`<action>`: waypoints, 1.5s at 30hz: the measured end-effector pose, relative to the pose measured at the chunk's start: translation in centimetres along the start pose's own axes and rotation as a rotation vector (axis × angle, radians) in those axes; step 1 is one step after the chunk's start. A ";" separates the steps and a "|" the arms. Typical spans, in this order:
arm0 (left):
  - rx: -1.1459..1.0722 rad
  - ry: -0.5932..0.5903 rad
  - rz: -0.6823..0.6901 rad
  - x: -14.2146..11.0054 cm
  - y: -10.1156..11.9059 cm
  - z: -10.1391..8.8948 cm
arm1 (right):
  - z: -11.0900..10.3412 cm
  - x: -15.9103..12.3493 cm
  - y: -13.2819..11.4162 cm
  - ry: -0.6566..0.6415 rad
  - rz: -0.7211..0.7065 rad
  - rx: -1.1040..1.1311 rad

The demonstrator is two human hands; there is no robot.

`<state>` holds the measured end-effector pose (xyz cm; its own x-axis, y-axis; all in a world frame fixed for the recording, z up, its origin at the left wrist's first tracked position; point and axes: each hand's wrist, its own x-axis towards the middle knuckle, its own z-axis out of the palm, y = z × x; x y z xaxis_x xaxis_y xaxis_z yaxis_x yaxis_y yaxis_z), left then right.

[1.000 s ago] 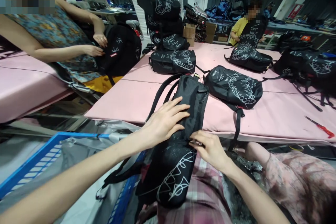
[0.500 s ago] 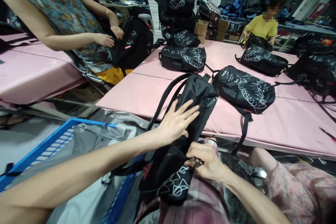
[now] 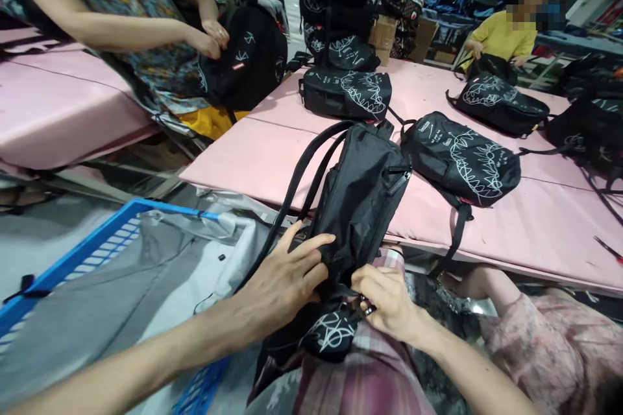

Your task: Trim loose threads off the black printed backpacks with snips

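A black backpack (image 3: 363, 198) with white scribble print lies from my lap up onto the edge of the pink table (image 3: 253, 159), its straps looping to the left. My left hand (image 3: 285, 275) presses on the backpack's lower side, fingers curled into the fabric. My right hand (image 3: 387, 298) is closed in a pinch on a small metal zipper pull (image 3: 366, 306) at the backpack's lower end.
A blue crate (image 3: 92, 253) lined with grey plastic stands at my left. More black backpacks (image 3: 462, 155) lie on the table, with a stack (image 3: 335, 6) at the back. One person at the left handles a backpack, another sits at the far right. Red-handled scissors (image 3: 608, 248) lie at right.
My left hand slid down the backpack from its middle toward my lap and curled. My right hand stayed pinched at the lower end. The backpack shifted closer to me.
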<state>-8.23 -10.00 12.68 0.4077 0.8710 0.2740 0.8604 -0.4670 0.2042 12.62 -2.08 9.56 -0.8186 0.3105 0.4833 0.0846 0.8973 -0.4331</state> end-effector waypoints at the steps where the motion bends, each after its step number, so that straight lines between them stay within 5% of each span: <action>1: 0.020 0.074 -0.009 -0.4 0.2 0.6 | 0.5 -0.1 0.0 0.028 -0.043 -0.065; 7: 0.017 0.407 0.040 -2.7 0.3 3.9 | 2.8 -0.4 0.7 0.108 -0.293 -0.271; 20: -0.135 0.349 0.096 -3.3 -1.9 3.1 | 2.5 0.8 0.2 -0.002 -0.249 -0.236; 26: -0.148 0.326 0.035 -2.5 -1.6 2.2 | 2.2 -0.1 0.1 -0.028 -0.071 -0.088; 37: 0.143 0.237 -0.076 1.3 -1.4 0.5 | 3.0 1.3 -1.2 0.409 0.234 0.247; 41: 0.357 0.312 -0.201 1.0 -3.6 0.5 | 2.4 0.6 1.3 0.622 0.588 0.425; 45: 0.421 0.421 -0.508 -2.1 -7.1 0.6 | 3.4 -1.4 7.1 0.539 0.917 0.531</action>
<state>-15.04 -8.40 10.09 -0.1449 0.7921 0.5929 0.9883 0.1442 0.0489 12.43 2.77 3.18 -0.2201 0.9750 0.0314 0.1637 0.0686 -0.9841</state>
